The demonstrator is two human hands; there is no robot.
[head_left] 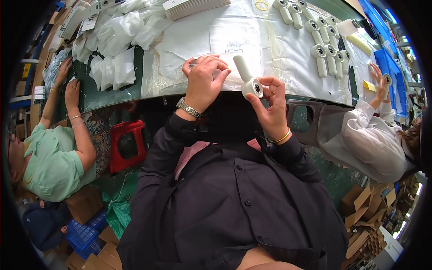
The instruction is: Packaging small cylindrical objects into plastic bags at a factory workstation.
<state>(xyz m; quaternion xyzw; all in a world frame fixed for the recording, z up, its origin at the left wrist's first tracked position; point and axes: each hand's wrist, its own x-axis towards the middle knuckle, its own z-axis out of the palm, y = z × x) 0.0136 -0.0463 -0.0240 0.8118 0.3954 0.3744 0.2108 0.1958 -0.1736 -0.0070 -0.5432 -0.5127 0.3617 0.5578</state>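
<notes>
My right hand (272, 105) grips a white handheld fan (245, 74) by its round head, thumb in front and fingers behind. The fan's handle tilts up and away to the left, and its dark centre faces right. At the table's near edge, my left hand (204, 78) is closed, its fingers curled over the lower edge of a thin translucent plastic bag (221, 40). That bag lies flat with grey print on it. Just what sits between the left thumb and fingertips is partly hidden.
Several more white fans (318, 51) lie in rows at the far right. White pouches (123, 67) pile up at the left, beside a stack of flat cartons (193, 6). Co-workers sit at both sides. A red stool (128, 144) stands left, and a blue bin (387, 67) right.
</notes>
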